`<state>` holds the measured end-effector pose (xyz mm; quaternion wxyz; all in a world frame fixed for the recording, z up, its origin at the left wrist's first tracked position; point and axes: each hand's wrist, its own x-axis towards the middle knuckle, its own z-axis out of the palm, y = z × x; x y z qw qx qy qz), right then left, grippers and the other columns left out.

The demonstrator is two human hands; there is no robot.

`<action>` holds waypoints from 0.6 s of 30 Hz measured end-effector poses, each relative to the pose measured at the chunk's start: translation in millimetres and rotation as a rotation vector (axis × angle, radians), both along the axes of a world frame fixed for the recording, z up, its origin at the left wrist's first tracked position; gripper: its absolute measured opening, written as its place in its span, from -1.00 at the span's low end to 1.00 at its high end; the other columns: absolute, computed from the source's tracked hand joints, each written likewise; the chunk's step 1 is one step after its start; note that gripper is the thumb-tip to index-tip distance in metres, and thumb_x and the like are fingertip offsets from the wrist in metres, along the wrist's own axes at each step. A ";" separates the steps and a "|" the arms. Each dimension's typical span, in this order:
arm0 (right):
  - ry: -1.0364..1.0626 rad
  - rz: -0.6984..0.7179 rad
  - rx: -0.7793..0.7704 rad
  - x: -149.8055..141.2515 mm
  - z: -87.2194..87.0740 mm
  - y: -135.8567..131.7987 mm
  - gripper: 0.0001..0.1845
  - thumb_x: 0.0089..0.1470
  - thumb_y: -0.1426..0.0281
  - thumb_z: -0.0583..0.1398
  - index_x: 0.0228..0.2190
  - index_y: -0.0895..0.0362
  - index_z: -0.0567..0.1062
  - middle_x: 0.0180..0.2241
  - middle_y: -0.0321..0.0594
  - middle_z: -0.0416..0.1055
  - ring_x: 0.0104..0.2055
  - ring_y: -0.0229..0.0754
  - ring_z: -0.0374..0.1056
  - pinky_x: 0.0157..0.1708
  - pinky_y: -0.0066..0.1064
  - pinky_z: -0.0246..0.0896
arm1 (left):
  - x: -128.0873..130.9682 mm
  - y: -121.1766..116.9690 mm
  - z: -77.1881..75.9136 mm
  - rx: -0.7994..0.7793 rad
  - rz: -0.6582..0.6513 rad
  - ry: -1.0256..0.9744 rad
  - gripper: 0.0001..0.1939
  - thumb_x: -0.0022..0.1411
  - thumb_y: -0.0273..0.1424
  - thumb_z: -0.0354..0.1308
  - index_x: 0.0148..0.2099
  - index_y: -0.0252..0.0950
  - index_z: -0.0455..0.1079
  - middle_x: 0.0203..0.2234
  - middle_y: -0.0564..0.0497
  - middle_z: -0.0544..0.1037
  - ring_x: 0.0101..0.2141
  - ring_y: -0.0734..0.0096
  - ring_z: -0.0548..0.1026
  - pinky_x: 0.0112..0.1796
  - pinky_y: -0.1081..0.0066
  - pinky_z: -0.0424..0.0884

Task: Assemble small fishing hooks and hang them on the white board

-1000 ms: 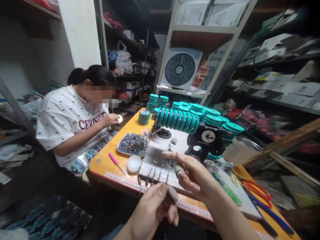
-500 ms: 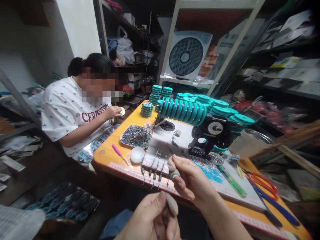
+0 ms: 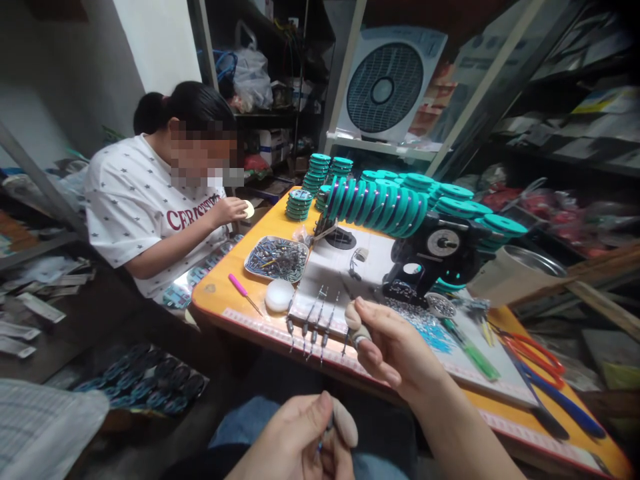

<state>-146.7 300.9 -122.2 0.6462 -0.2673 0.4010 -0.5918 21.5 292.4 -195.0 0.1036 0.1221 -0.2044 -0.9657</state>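
My left hand (image 3: 305, 433) is low in front of the table, thumb and index finger pinched on a small dark-and-blue piece (image 3: 321, 441), mostly hidden by the fingers. My right hand (image 3: 385, 340) is at the table's front edge, its thumb and index finger closed on a thin dark line piece (image 3: 346, 343) whose ends stick out above and below. Pale finger cots cover fingertips on both hands. Left of the right hand, several similar thin pieces with dark weights (image 3: 314, 330) lie side by side over the edge of the white board (image 3: 327, 263).
A tray (image 3: 247, 265) of small metal parts, a round white lid (image 3: 277, 295) and a pink-handled pick (image 3: 239, 285) lie left. Turquoise spools (image 3: 380, 205) sit on a black winder (image 3: 440, 247). Blue-handled pliers (image 3: 563, 400) and a green tool (image 3: 477, 360) lie right. Another person (image 3: 165, 200) sits at left.
The view has shifted slightly, so the table appears a little further right. My left hand is slightly lower, farther from the right hand, which stays by the row of pieces.
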 end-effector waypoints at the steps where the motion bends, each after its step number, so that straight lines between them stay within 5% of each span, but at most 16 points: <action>1: -0.001 0.000 0.003 -0.1 0.6 0.4 -0.68 0.18 0.25 0.10 -0.53 0.17 0.35 -0.76 -0.36 0.27 -0.88 -0.50 -0.03 -0.90 -0.71 -0.23 | 0.3 0.0 0.2 -0.005 -0.005 0.004 -0.57 0.18 -0.07 0.12 -0.42 -0.39 0.35 -0.82 0.06 0.34 -0.74 0.59 0.32 -0.64 0.64 0.19; 5: 0.056 0.008 0.009 -1.5 4.0 2.7 -0.70 0.17 0.22 0.12 -0.47 0.17 0.38 -0.76 -0.37 0.29 -0.88 -0.51 -0.05 -0.89 -0.72 -0.27 | -0.5 -3.6 5.8 -0.110 -0.017 -0.044 -0.54 0.21 -0.03 0.04 -0.37 -0.40 0.36 -0.79 0.05 0.36 -0.72 0.56 0.33 -0.61 0.59 0.21; 9: 0.322 -0.039 0.027 -5.5 5.4 2.8 -0.66 0.15 0.14 0.12 -0.28 0.18 0.43 -0.75 -0.38 0.30 -0.85 -0.51 -0.06 -0.85 -0.71 -0.27 | -9.7 -8.9 6.8 -0.580 0.194 -0.181 -0.51 0.23 -0.05 0.04 -0.13 -0.44 0.39 -0.53 -0.08 0.51 -0.52 0.49 0.42 -0.39 0.47 0.31; 13: 0.680 -0.097 0.075 -11.9 1.9 -1.1 -0.51 0.13 0.05 0.10 -0.15 0.21 0.43 -0.71 -0.40 0.29 -0.79 -0.46 0.03 -0.80 -0.65 -0.16 | -20.5 -7.5 -15.0 -0.838 0.336 -0.249 -0.26 0.18 -0.04 0.10 0.26 -0.37 0.07 -0.26 -0.16 0.49 -0.36 0.41 0.42 -0.23 0.35 0.37; 18: 0.897 -0.097 0.139 -19.9 -2.2 -1.9 -0.37 0.14 0.01 0.04 0.06 0.21 0.32 -0.64 -0.38 0.32 -0.75 -0.42 0.08 -0.76 -0.58 -0.08 | -8.5 -6.4 -43.5 -0.891 0.244 -0.359 -0.22 0.21 -0.21 0.07 0.37 -0.20 -0.18 -0.12 -0.16 0.50 -0.31 0.38 0.53 -0.19 0.37 0.42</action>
